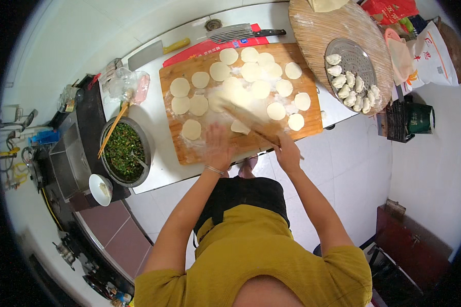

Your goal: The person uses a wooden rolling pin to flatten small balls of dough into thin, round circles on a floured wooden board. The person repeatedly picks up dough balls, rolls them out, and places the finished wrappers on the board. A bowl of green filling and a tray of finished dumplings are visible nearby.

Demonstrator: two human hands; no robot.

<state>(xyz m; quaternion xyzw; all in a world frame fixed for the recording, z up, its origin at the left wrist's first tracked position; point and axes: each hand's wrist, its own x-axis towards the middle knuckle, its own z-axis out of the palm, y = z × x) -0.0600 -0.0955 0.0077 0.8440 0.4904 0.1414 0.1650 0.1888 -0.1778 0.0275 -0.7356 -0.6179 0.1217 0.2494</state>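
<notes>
In my right hand is a thin wooden rolling pin, smeared by motion and slanting over the wooden board; its short end sticks out behind my hand. My left hand is over the board's near edge, palm down, its fingers too blurred to read. Between the hands, a dough wrapper lies partly under the pin. Several more round wrappers, such as one wrapper by my left hand and another wrapper near my right, are spread over the floured board.
Left of the board stand a metal bowl of chopped green filling with chopsticks, and a white bowl. Behind lie a cleaver and a black-handled knife. A perforated metal tray of dumplings rests on a round woven mat.
</notes>
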